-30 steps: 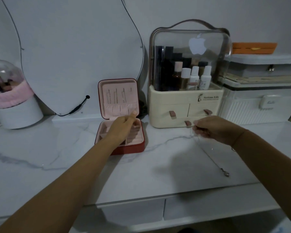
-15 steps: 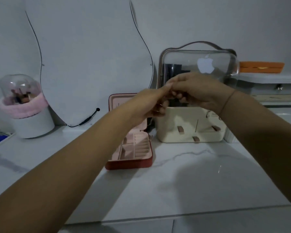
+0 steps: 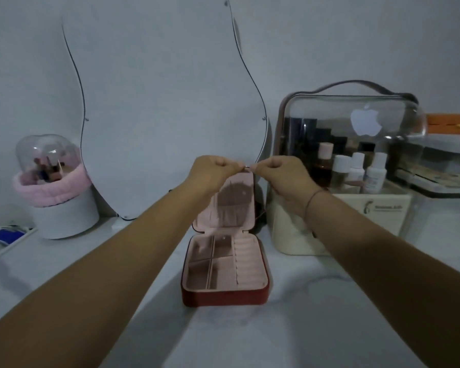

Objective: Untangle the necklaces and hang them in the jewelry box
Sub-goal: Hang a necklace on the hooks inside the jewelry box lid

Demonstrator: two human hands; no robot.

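A red jewelry box (image 3: 225,297) with a pink lining stands open on the white marble counter, its lid (image 3: 234,205) upright. Both hands are raised just above the lid's top edge. My left hand (image 3: 213,175) and my right hand (image 3: 284,176) have their fingertips almost touching. Between them they pinch a thin necklace (image 3: 247,168), of which only a small dark piece shows between the fingertips. The rest of the chain is too fine to make out. The compartments in the box's base look empty.
A curvy mirror (image 3: 157,102) leans on the wall behind the box. To the right stands a cream cosmetic organizer (image 3: 343,168) with a clear lid and bottles inside. A brush holder (image 3: 56,187) with a pink band is at the left. White storage boxes (image 3: 446,168) sit far right.
The hands met in front of the organizer, then moved left and down to the top edge of the box lid. The view has shifted so that the box is now centred.
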